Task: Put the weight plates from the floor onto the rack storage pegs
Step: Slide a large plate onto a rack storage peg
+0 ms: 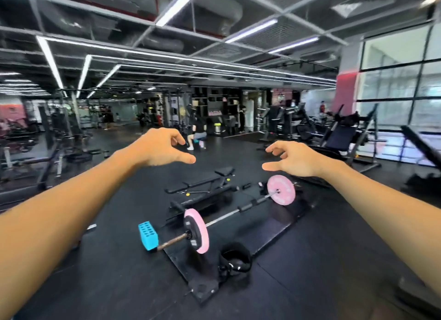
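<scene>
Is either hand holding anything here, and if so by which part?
Nothing is held. The left hand and right hand hang empty above the barbell with its pink plates.

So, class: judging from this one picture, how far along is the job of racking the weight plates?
Nothing looks done: both pink plates, near and far, sit on the barbell on the floor. Nothing is in hand: left hand and right hand reach out empty, fingers apart. Both plates remain; no storage pegs can be picked out.
</scene>
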### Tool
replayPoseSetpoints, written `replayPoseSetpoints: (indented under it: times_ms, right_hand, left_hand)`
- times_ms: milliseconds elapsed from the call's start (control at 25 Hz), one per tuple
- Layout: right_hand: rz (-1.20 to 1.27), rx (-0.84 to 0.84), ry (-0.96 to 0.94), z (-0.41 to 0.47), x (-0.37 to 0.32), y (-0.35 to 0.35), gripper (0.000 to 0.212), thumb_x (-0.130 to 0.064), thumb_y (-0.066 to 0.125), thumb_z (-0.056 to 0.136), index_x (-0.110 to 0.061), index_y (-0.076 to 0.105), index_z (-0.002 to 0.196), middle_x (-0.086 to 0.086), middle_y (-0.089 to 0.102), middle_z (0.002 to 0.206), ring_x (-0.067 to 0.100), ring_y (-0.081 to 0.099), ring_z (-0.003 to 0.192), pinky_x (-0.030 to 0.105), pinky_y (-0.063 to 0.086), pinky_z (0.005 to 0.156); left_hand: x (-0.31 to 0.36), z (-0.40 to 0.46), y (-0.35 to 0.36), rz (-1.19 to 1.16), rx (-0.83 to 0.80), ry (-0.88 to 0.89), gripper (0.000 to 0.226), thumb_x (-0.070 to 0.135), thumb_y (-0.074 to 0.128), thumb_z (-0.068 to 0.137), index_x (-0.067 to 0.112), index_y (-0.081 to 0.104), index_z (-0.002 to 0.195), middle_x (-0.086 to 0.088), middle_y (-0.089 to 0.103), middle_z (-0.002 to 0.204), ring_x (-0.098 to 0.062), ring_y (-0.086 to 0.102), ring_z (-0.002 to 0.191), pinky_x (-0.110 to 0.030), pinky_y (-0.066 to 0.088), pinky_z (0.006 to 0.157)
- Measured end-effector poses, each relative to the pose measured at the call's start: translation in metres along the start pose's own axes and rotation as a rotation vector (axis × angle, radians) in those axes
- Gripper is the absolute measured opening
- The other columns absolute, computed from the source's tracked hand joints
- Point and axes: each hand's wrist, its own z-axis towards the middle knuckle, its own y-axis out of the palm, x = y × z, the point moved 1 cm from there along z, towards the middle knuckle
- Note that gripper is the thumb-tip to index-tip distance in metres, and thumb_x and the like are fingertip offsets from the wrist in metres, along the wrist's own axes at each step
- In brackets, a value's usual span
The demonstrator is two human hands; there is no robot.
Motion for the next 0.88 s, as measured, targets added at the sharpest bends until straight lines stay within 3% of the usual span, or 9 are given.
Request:
replayPoseSetpoints:
  times_ms: [160, 360, 640, 880]
  right_hand:
    - [-0.047, 0.064, 0.149, 0.055, 0.071, -0.008, 0.060, -0.047, 0.071, 0.081, -0.024, 0.051, 0.133, 0.002, 0.054, 0.132, 0.017, 0.051, 0.113, 0.027, 0.037, 0.091]
    - [-0.113, 0.190, 0.272, 0.118, 0.169, -0.036, 0.059, -0.052, 0.072, 0.077, -0.028, 0.054, 0.128, 0.001, 0.051, 0.137, 0.022, 0.050, 0.124, 0.037, 0.038, 0.104]
    - [-0.207, 0.274, 0.452, 0.184, 0.285, -0.092, 0.062, -0.047, 0.072, 0.079, -0.021, 0.053, 0.132, 0.001, 0.047, 0.145, 0.021, 0.046, 0.130, 0.032, 0.034, 0.109]
    - [-0.269, 0.359, 0.659, 0.208, 0.388, -0.114, 0.065, -0.051, 0.073, 0.077, -0.020, 0.055, 0.131, 0.000, 0.056, 0.127, 0.019, 0.052, 0.121, 0.022, 0.035, 0.093]
  left_hand:
    - [0.002, 0.117, 0.059, -0.049, -0.096, 0.133, 0.058, 0.056, 0.077, 0.071, 0.025, 0.062, 0.118, 0.003, 0.060, 0.122, -0.015, 0.055, 0.108, -0.030, 0.040, 0.091]
    - [0.033, 0.254, 0.132, -0.101, -0.153, 0.266, 0.060, 0.057, 0.076, 0.073, 0.024, 0.060, 0.120, 0.003, 0.060, 0.124, -0.018, 0.054, 0.119, -0.030, 0.039, 0.095]
    - [0.126, 0.430, 0.231, -0.165, -0.251, 0.474, 0.062, 0.057, 0.074, 0.074, 0.023, 0.060, 0.124, 0.002, 0.058, 0.123, -0.019, 0.053, 0.118, -0.029, 0.037, 0.094]
    - [0.207, 0.549, 0.337, -0.235, -0.379, 0.671, 0.061, 0.059, 0.073, 0.074, 0.026, 0.058, 0.124, 0.004, 0.056, 0.125, -0.018, 0.053, 0.115, -0.033, 0.040, 0.096]
